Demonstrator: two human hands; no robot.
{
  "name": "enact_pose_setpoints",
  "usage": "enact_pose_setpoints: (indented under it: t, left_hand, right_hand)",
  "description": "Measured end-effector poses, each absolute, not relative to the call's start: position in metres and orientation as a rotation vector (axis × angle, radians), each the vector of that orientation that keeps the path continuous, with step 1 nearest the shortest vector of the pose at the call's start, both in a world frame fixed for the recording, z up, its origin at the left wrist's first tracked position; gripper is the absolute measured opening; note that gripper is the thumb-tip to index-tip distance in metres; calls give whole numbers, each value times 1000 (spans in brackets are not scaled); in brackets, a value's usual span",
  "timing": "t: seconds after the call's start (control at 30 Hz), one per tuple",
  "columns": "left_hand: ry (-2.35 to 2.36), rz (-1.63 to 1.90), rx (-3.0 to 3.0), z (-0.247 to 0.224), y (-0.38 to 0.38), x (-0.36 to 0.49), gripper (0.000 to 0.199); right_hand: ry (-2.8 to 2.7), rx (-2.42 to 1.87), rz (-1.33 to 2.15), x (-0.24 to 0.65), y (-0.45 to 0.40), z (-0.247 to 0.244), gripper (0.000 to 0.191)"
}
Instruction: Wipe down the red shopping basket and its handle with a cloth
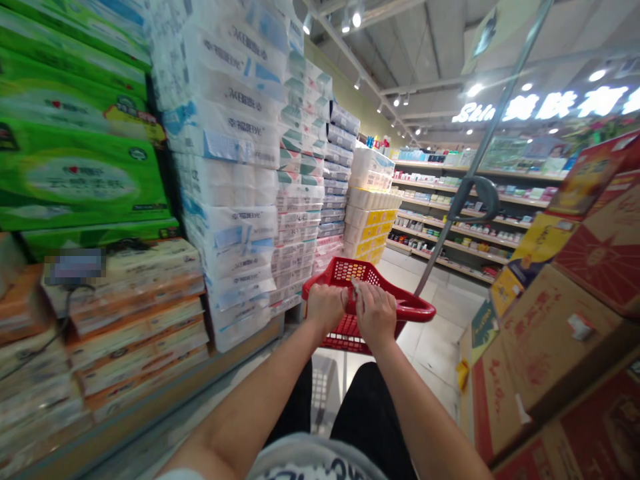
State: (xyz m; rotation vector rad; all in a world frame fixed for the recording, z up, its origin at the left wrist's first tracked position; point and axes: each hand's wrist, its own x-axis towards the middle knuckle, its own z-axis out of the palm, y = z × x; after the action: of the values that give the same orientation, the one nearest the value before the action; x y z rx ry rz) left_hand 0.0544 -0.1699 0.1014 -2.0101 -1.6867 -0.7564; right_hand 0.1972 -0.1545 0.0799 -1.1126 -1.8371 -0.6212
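Note:
A red plastic basket (414,308) with a perforated wall is in front of my body, low in the middle of the head view. My left hand (326,308) is closed round its near handle, knuckles up. Close beside it on the right, my right hand (374,312) also grips the handle, its fingers wrapped over the bar. The two hands nearly touch. Between and beyond them the holed far wall of the basket shows. The handle itself is mostly hidden under my fingers.
Tall stacks of white tissue packs (240,180) and green packs (80,160) line the left. Cardboard boxes (560,333) are piled on the right, near a slanting metal pole (437,250). Stocked shelves (465,247) stand ahead beyond the tiled floor (433,343).

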Motion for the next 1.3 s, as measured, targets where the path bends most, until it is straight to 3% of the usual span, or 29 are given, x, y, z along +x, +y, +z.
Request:
enact_pose_setpoints:
  t: [0.1,0.3,0.5,1.1,1.3]
  left_hand:
    - [-1687,-753,-2029,102,-171,54,41]
    - [-1730,-769,-2015,102,-169,56,45]
    - [-1679,-747,-2015,100,-170,53,39]
    - [-1713,-718,-1978,103,-168,55,50]
    - [-1678,-702,-2002,102,-168,56,48]
  right_hand:
    - [-1826,-1052,-669,197,-156,73,36]
    - [-1918,-1265,-450,199,-142,96,29]
    - [-1825,-1069,-666,201,-156,75,34]
    - [-1908,-1236,-518,204,-149,91,29]
    - [-1790,-1083,-665,209,-156,69,35]
